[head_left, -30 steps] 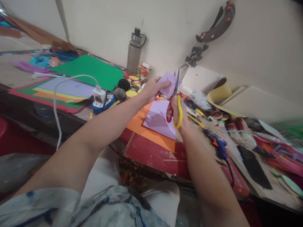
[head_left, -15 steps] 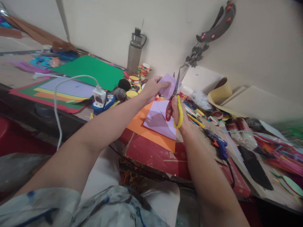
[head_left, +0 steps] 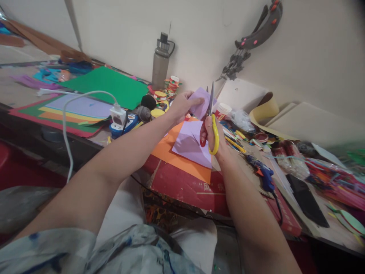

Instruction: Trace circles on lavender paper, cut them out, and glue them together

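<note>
While left hand pinches lilac paper piece inside front edge of worktop, right hand grips yellow-and-red-handled steel scissors, blades parted; we judge cutting underway, steady closing needed.

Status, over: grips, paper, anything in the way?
Left grip holding purple piece. Right grip on scissors, blades parted at piece. No visible obstruction at blades; lower purple sheet lies on orange sheet.
</note>
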### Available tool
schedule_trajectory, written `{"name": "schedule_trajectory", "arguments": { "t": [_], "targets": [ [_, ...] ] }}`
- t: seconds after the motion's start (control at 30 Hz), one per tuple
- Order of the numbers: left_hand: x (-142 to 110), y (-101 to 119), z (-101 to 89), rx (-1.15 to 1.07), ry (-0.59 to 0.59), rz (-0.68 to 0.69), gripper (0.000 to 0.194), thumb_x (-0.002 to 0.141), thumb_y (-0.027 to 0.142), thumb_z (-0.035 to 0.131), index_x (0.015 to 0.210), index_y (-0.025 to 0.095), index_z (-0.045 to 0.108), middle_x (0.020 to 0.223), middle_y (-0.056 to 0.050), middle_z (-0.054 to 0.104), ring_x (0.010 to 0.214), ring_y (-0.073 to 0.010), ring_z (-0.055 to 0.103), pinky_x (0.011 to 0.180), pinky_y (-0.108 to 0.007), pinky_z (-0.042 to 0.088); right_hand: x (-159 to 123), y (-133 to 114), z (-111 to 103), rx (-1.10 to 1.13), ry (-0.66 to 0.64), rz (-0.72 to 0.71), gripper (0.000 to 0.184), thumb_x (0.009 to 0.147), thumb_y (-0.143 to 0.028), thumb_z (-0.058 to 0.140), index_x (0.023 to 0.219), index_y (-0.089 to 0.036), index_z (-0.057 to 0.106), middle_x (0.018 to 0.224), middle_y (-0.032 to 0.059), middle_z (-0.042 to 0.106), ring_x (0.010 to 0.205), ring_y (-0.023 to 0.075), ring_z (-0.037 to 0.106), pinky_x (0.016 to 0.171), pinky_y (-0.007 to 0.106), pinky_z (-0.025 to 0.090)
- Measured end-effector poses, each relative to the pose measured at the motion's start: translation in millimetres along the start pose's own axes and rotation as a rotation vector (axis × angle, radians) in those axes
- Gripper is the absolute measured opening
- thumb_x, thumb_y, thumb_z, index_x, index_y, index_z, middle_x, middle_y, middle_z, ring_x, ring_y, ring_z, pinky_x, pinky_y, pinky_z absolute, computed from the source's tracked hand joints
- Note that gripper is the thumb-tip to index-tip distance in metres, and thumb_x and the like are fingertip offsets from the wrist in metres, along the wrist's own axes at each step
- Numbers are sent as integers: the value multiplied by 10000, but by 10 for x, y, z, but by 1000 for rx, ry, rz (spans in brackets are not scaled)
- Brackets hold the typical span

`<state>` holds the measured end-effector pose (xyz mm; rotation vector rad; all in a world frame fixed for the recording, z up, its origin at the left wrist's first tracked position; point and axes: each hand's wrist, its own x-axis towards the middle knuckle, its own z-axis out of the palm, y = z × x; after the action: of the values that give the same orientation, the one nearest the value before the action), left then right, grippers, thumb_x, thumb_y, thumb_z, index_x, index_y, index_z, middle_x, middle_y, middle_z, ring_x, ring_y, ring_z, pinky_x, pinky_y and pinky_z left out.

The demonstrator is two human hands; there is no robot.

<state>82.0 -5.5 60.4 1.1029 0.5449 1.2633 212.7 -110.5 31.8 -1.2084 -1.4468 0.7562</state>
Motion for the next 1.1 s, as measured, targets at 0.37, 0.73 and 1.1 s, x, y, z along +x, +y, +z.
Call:
{"name": "schedule_trajectory", "arguments": {
  "t": [0.37, 0.73, 1.1],
  "targets": [
    [34, -27, -16, 3, 7, 16, 279, 839, 115, 885, 786, 182, 620, 716, 52, 660, 628, -82, 588, 685, -226, 488, 35, 82, 20, -3, 25, -27, 824, 778, -1097, 543, 911, -289, 450, 602, -79, 465, 449, 112, 448, 392, 262, 371],
    [36, -24, -39, 47, 8, 25, 225, 834, 128, 864, 830, 187, 647, 736, 37, 700, 661, -86, 620, 658, -196, 491, 47, 118, 28, 23, 61, 22, 824, 762, -1073, 605, 975, -289, 472, 617, -93, 446, 427, 95, 422, 370, 253, 347],
    [23, 19, -57, 15, -8, 0, 210, 828, 133, 897, 843, 180, 693, 764, 9, 721, 733, -129, 685, 778, -266, 558, 34, 94, 47, 69, 67, 47, 817, 743, -1049, 663, 950, -280, 480, 650, -82, 472, 466, 83, 416, 390, 233, 343]
  ]
}}
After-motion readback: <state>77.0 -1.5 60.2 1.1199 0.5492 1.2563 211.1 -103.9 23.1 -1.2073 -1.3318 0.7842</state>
